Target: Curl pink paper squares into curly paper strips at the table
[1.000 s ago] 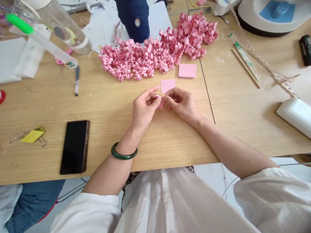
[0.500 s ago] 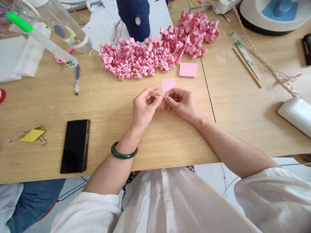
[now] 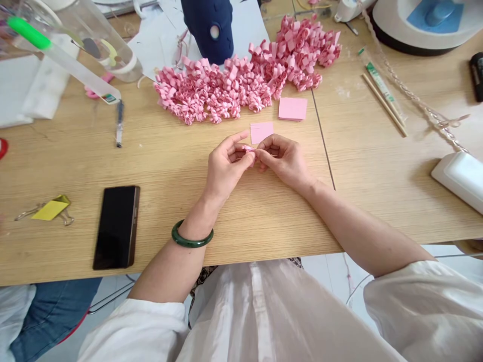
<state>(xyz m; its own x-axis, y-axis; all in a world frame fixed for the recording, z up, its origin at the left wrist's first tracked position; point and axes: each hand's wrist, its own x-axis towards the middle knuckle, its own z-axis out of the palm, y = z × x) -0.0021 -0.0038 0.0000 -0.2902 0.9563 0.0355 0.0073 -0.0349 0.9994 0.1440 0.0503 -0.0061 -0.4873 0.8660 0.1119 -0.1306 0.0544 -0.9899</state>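
Observation:
Between my two hands is a small piece of pink paper (image 3: 248, 148), partly hidden by the fingers. My left hand (image 3: 229, 158) pinches it with thumb and fingers, the index finger stretched out above. My right hand (image 3: 279, 155) pinches the same paper from the right, its fingers curled in. Just beyond my fingertips lies a pink paper slip (image 3: 261, 132) with slits cut at its left edge. A small stack of pink paper (image 3: 293, 108) sits farther right. Behind these spreads a long heap of curled pink paper loops (image 3: 226, 85).
A black phone (image 3: 116, 227) and a binder clip with yellow paper (image 3: 53, 208) lie at left. A dark blue cup (image 3: 209, 30) stands behind the heap. Wooden sticks (image 3: 384, 104), a braided cord (image 3: 411, 90) and a white box (image 3: 462, 176) are on the right. Someone's jeans (image 3: 53, 317) show at lower left.
The pink paper in my fingers has turned, so its looped end now shows above my left thumb and less of its flat part shows. Both hands stay in nearly the same place.

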